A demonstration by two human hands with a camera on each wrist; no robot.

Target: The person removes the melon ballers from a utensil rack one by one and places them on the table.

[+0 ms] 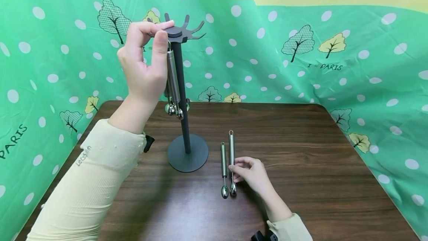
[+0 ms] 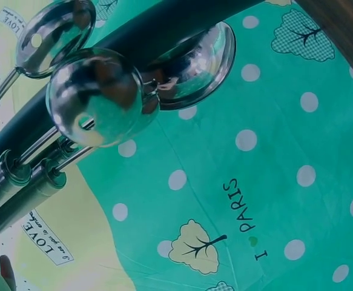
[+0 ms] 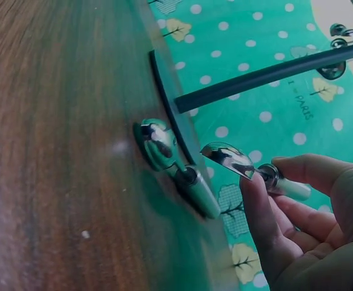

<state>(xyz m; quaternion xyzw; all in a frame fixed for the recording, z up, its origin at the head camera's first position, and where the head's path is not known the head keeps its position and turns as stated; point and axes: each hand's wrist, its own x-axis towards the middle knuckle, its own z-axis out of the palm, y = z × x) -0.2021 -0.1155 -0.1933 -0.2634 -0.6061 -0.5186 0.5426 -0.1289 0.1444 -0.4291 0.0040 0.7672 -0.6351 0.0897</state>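
My left hand [image 1: 145, 58] is at the top of a dark utensil stand [image 1: 185, 129], its index finger over the hook rack [image 1: 192, 34] and thumb against the near edge. Several metal scoops [image 1: 173, 75] hang from the rack beside the pole, bowls down. Their round, shiny bowls [image 2: 94, 100] show large in the left wrist view. Low over the table, my right hand [image 1: 252, 174] pinches a longer metal scoop [image 3: 229, 160] near its neck, with the bowl toward me. Just left of it a shorter scoop [image 1: 223, 164] lies on the table.
The stand's round base [image 1: 197, 159] rests on the brown wooden table [image 1: 301, 166], left of the two lower scoops. A green dotted cloth [image 1: 254, 62] with printed trees rises behind and along both sides of the table.
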